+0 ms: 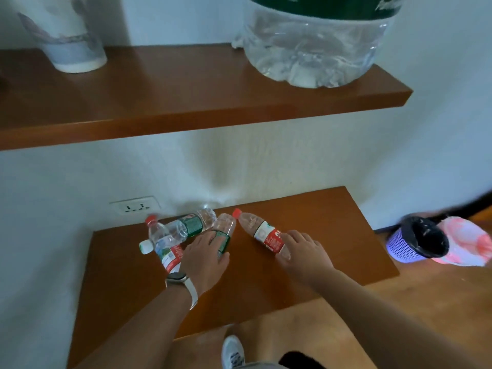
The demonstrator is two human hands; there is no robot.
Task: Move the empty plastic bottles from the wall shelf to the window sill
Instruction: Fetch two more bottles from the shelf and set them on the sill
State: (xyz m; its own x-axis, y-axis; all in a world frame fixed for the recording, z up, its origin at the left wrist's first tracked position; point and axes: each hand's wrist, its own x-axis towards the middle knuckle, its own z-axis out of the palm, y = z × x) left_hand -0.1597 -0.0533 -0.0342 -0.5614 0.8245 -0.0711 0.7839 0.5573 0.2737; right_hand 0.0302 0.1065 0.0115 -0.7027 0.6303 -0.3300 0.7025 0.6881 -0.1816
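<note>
Several empty plastic bottles lie on the lower wooden shelf (332,235). A red-capped bottle with a red label (259,231) lies to the right, and my right hand (300,251) rests on its base end with fingers curling around it. My left hand (205,258) covers a green-labelled bottle (225,231), fingers spread over it. Left of that lie a green-labelled bottle with a white cap (183,227) and a red-capped bottle with a red and green label (163,246). The window sill is not in view.
An upper wooden shelf (186,102) overhangs, carrying a large clear water jug (314,46) and a white vase (66,33). A wall socket (135,206) sits behind the bottles. On the floor at right stand a purple bin (415,241) and a pink bag (466,243).
</note>
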